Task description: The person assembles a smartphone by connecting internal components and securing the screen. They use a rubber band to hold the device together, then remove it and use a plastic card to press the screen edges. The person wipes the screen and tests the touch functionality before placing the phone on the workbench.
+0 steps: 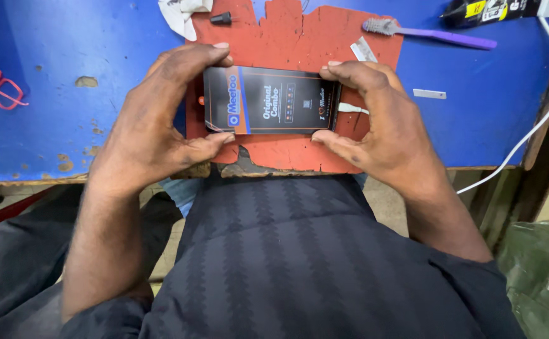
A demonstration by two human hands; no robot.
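A black phone-sized screen panel (268,100) with an orange stripe and printed film lies flat on a worn red mat (287,37). My left hand (155,119) grips its left end, thumb on the near edge and forefinger on the far edge. My right hand (375,119) pinches the right end the same way. A small white connector or flex (350,108) sticks out from under my right hand at the panel's right end.
The red mat rests on a chipped blue table (54,113). A purple toothbrush (438,36) lies at the back right, a white cable (538,119) runs down the right side, a red rubber band (1,88) at far left, white cloth (183,12) and a black cap (221,19) behind.
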